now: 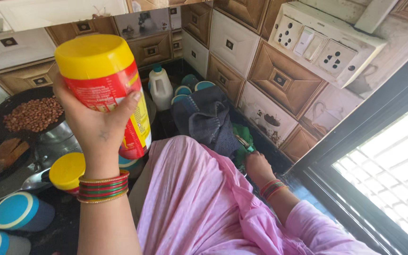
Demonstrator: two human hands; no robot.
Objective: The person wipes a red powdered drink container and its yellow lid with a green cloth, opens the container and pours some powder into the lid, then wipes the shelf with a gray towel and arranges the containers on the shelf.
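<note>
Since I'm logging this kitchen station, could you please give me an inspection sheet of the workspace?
Surface: dark countertop, crowded.
Job's things: red jar with yellow lid, held up.
Clutter: pan of peanuts, white bottle, second yellow-lidded jar, blue-lidded containers, grey cloth.
Grips: left hand wrapped round the jar; right hand down by something green, grip unclear.
Cables: nothing seen.
Surroundings: tiled wall, socket panel, window.
</note>
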